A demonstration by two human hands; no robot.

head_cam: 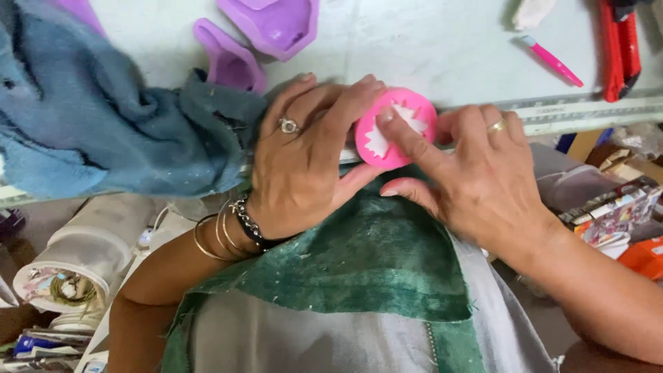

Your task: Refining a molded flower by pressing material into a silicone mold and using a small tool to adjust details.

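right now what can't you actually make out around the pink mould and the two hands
- Head view: the pink round mould has its left edge covered by the left hand; a right hand finger crosses its white filling.
- Purple moulds: cut off by the top edge.
- Red utility knife: its top runs out of frame.
- White lump at the top edge: too small and cropped to identify.
- Ruler: markings too blurred to read.
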